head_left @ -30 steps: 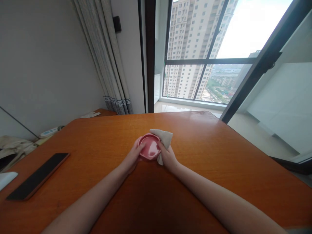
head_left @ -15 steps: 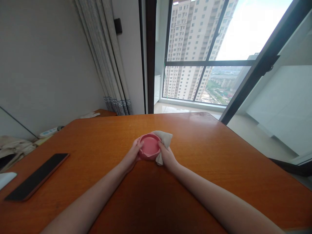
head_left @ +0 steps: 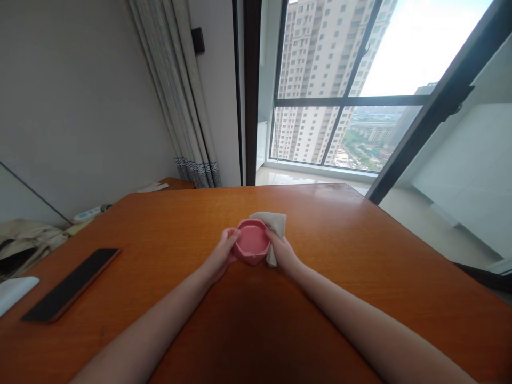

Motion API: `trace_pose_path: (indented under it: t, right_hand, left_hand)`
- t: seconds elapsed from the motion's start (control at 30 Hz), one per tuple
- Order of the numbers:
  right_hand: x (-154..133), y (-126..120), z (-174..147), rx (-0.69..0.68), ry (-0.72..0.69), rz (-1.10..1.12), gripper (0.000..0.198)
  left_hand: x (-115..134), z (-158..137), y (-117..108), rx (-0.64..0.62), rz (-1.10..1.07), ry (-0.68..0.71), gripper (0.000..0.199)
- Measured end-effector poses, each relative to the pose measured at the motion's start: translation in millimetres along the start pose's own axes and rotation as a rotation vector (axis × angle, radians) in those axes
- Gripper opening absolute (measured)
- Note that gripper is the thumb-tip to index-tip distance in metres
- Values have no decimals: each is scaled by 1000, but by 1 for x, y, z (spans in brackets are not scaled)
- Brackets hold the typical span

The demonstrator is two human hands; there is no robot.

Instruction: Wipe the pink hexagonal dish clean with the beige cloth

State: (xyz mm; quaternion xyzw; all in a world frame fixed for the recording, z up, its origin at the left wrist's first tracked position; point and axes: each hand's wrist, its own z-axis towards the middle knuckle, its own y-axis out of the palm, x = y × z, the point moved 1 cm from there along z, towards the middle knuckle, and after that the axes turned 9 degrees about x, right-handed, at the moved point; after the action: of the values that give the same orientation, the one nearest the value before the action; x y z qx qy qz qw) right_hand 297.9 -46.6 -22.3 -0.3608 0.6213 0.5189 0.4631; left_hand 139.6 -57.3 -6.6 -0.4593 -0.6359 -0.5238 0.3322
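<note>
Between my hands is a shallow pink dish (head_left: 252, 238), shaped like an ashtray, with a round inside and an angular rim. It is tilted so that its inside faces me. My left hand (head_left: 224, 249) grips the left side, thumb on the rim. On the right side my right hand (head_left: 283, 249) holds both the dish and a light grey cloth (head_left: 277, 221). The cloth lies behind the dish and hangs below my right fingers. Most fingers of both hands are hidden behind the dish and cloth.
Below is a brown wooden table (head_left: 344, 304). A long black flat panel (head_left: 74, 284) lies on its left part, near a white object (head_left: 16, 292). A power strip (head_left: 88, 214) and beige fabric (head_left: 30, 242) are at the left edge. Beyond stand a curtain (head_left: 176, 96) and a window (head_left: 320, 133).
The dish has turned slightly in my hands, and the cloth sits a little differently behind it. Both hands keep their grip. The whole view has shifted slightly.
</note>
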Motion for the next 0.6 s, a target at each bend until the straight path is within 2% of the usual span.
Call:
trace_pose_path:
  t: [0.17, 0.3, 0.4, 0.5, 0.6]
  right_hand:
    - [5, 9, -10, -65, 82, -7, 52]
    - [7, 15, -21, 48, -36, 9, 55]
    - [4, 11, -19, 99, -62, 41, 54]
    - [-1, 6, -12, 21, -59, 40, 47]
    - [0, 7, -11, -28, -20, 4, 45]
  left_hand:
    - [-3, 1, 3, 110, -55, 77, 42]
    - [-4, -2, 10, 58, -156, 174, 49]
    - [-2, -4, 9, 28, -107, 128, 51]
    - [-1, -1, 2, -18, 10, 26, 53]
    - [-2, 3, -1, -15, 27, 20, 50]
